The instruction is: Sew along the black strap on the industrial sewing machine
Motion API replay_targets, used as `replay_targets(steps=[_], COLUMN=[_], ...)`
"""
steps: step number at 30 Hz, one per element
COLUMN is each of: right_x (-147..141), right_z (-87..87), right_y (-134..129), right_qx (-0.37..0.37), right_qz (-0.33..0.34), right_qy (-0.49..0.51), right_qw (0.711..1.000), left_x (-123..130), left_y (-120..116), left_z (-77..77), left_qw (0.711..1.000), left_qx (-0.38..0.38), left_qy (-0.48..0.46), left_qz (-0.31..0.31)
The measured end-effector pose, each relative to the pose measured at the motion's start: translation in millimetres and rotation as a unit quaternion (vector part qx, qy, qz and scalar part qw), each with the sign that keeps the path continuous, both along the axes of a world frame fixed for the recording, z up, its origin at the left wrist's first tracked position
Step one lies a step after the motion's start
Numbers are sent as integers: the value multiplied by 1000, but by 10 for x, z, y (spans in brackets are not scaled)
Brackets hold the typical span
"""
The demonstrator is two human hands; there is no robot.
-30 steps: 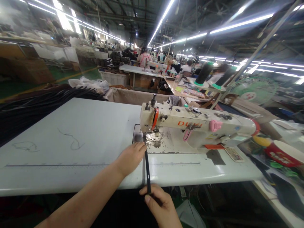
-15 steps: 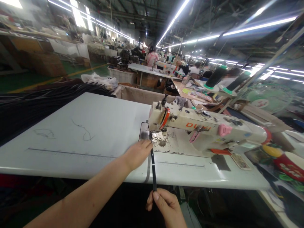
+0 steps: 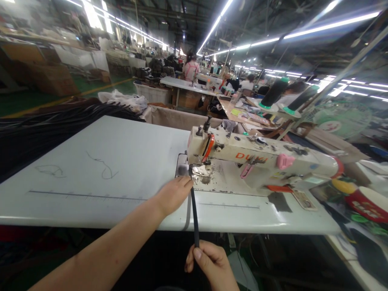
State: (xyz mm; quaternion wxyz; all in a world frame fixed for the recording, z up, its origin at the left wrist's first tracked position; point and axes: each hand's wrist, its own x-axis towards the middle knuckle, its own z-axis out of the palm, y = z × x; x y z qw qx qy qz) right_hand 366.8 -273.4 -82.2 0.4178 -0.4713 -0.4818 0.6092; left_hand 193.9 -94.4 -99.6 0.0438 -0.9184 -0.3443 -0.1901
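Note:
A narrow black strap runs from under the needle area of the sewing machine down past the table's front edge. My left hand lies over the strap just in front of the presser foot, fingers together and pressed on it; the fingertips partly hide it. Below the edge, my right hand pinches the strap between thumb and fingers. Between the hands the strap bows slightly. Beside the left fingers sits a metal plate set into the white table.
Loose threads lie on the tabletop left of a printed ruler line. A heap of black straps is at the left. Black thread cones stand behind the machine, and a red tub is at the right.
A white mark on the strap between my hands no longer shows. The strap, straight before, now curves a little. Both hands keep nearly the same places; the view has shifted slightly.

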Motion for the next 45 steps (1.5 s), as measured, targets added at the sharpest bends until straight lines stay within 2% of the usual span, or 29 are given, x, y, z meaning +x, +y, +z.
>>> replay_targets(steps=[9, 19, 25, 30, 34, 40, 45], right_x=[-18, 9, 24, 49, 47, -48, -132], right_z=[-27, -142, -130, -122, -143, -182, -54], right_y=[37, 22, 41, 49, 79, 213, 317], right_qx=[-4, -3, -5, 18, 48, 28, -12], right_qz=[-2, 31, 37, 54, 23, -54, -45], right_qy=[8, 9, 7, -8, -27, -2, 81], right_qw=[1000, 999, 999, 998, 998, 998, 996], left_x=[-11, 8, 11, 0, -8, -3, -4], left_y=[5, 53, 50, 27, 1, -3, -1], left_z=[-14, -75, -88, -66, -25, 3, 8], left_qw=[1000, 996, 997, 999, 1000, 1000, 1000], left_qx=[-11, -45, -32, 9, 10, -6, -14], left_qy=[3, -78, -65, -32, -15, -12, -27], left_qz=[-13, 2, 17, 7, -6, -5, 1])
